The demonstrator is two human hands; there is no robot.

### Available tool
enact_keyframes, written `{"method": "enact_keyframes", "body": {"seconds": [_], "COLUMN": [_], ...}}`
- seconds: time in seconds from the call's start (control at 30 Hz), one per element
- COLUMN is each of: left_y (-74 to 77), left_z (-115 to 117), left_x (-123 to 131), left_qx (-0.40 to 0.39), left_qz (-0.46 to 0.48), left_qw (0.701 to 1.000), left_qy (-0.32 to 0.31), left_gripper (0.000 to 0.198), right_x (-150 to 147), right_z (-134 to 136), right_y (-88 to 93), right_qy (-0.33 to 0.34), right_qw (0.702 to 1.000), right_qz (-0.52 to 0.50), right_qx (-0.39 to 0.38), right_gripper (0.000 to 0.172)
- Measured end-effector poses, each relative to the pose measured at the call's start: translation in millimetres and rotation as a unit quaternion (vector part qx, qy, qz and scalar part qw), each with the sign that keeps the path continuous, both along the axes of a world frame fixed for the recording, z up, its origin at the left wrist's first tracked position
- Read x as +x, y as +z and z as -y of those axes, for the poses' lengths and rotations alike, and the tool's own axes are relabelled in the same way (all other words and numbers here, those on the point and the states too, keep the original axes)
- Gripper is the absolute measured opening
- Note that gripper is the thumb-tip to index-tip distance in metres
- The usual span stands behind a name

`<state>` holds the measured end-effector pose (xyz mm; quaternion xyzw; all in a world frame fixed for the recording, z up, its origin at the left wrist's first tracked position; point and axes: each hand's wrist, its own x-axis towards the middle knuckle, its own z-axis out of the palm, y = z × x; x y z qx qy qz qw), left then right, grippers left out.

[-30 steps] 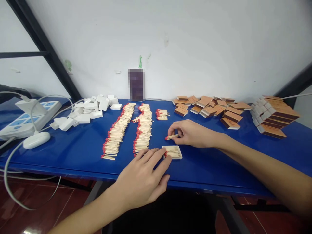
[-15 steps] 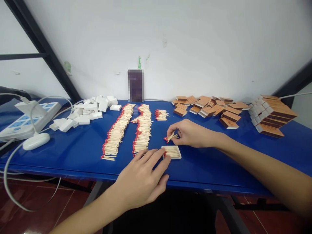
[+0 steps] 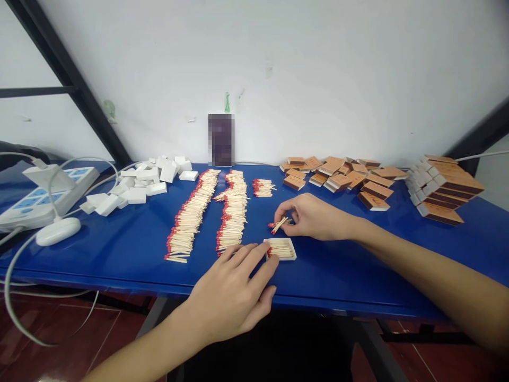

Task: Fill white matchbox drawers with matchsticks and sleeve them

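A few red-tipped matches (image 3: 281, 223) are pinched between the thumb and index finger of my right hand (image 3: 312, 217), which rests low over the table. Just in front of it lies a white matchbox tray (image 3: 294, 248) with matches (image 3: 280, 248) inside, their red heads to the left. My left hand (image 3: 234, 289) reaches across with fingers stretched and apart, the index and middle fingertips touching the tray's left end and partly hiding it. Two long rows of matches, a left row (image 3: 191, 217) and a middle row (image 3: 233, 215), lie beyond my left hand. A small group of matches (image 3: 264, 188) sits farther back.
White matchbox trays (image 3: 137, 183) are heaped at the back left, beside a power strip (image 3: 67, 180) with cables. Orange matchbox sleeves (image 3: 338, 172) lie scattered at the back right. Stacked matchboxes (image 3: 445, 185) stand at the far right of the blue table (image 3: 131, 244).
The matches in my right hand have shifted slightly, and fewer cross between the fingertips. My left hand and the tray have hardly moved.
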<state>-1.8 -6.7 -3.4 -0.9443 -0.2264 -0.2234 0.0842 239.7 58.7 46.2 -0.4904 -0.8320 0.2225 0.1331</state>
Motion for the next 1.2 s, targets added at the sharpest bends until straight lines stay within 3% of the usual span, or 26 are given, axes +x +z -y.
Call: {"method": "enact_keyframes", "body": {"seconds": [0.73,1.0,1.2], "left_y": [-0.3,2.1,2.5], "left_z": [0,1,2], "left_x": [1,1,1], "left_qx": [-0.007,-0.008,-0.011], "left_qz": [-0.004,0.004,0.002], "left_qw": [1.000,1.000,1.000], "left_qy": [0.003,0.000,0.003], "left_gripper": [0.038,0.038,0.040], "right_x": [13,-7,-12], "right_z": [6,28,33], "right_y": [19.7,13.0,10.5], "right_qy": [-0.070,0.013,0.038], "right_qw": [0.995,0.999,0.999], "right_qz": [-0.034,-0.034,-0.020], "right_qx": [0.055,-0.007,0.005], "right_gripper": [0.019,0.020,0.026]}}
